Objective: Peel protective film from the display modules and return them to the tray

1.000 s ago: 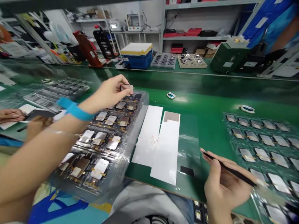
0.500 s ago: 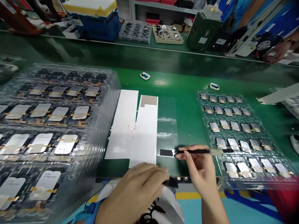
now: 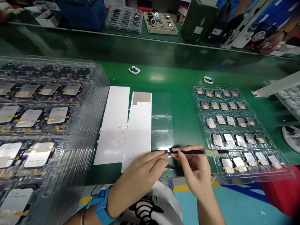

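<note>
My right hand pinches slim black tweezers, whose rear end has a pale, rough wrapping. Their tip points left, at the lower part of a clear film sheet. My left hand, with a blue band at the wrist, is closed over the near end of the sheet. Its fingertips meet the tweezers' tip at a small dark strip, mostly hidden by the fingers. A thin pointed piece sticks out below the left fingers; its kind cannot be made out. White backing sheets lie to the left.
Stacked clear trays of parts with silvery plates rise at left. Another clear tray of similar, smaller parts lies at right. Two small white-rimmed pieces rest farther back. Bins and parts trays line the shelf; another person's hand is at upper right.
My left hand has moved up and forward onto the film's near end, covering most of the dark strip. The right hand keeps its hold on the tweezers. The camera view has shifted.
</note>
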The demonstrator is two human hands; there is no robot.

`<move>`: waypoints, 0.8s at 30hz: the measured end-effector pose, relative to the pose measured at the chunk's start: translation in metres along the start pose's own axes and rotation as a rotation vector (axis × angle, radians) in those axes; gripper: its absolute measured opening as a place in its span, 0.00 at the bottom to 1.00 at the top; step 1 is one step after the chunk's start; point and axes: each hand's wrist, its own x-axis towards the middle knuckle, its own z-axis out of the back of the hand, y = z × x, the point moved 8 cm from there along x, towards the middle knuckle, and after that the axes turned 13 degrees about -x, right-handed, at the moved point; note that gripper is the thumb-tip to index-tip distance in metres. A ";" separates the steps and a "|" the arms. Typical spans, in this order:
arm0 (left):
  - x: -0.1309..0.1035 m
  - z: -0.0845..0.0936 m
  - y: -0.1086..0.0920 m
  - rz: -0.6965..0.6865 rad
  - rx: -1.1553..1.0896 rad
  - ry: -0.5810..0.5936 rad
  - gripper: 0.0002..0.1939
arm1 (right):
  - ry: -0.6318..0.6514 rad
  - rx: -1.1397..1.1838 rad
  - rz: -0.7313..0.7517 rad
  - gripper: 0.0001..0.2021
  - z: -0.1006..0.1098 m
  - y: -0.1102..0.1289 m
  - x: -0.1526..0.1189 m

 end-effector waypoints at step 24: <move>0.008 0.043 0.013 0.214 -0.425 -0.308 0.17 | -0.291 0.184 0.261 0.13 -0.013 0.092 -0.009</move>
